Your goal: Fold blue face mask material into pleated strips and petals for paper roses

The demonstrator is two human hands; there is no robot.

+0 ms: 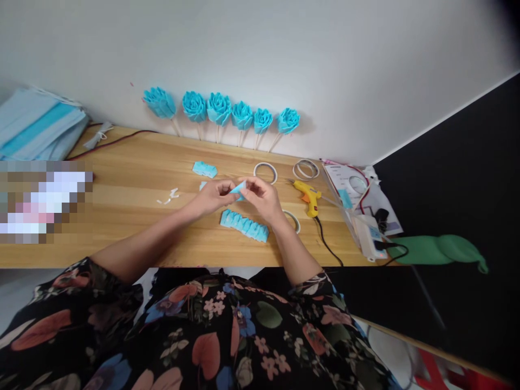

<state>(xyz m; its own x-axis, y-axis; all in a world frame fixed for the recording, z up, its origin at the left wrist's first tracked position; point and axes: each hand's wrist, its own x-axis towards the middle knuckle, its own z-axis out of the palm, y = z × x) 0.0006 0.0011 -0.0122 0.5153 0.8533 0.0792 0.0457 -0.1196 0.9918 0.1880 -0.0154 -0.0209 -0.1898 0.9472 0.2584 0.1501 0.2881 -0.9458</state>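
My left hand (213,196) and my right hand (262,196) meet over the middle of the wooden table (134,184). Both pinch one small blue folded piece (238,189) between their fingertips. Just below my hands lies a row of blue folded pieces (244,225) on the tabletop. Another small blue folded piece (205,169) lies a little further back to the left.
Several blue fabric roses on sticks (219,111) lean against the white wall. Tape rolls (265,172) (306,169), a yellow glue gun (307,195) with a black cord, a stack of blue face masks (36,124) and a white power strip (369,236) lie around.
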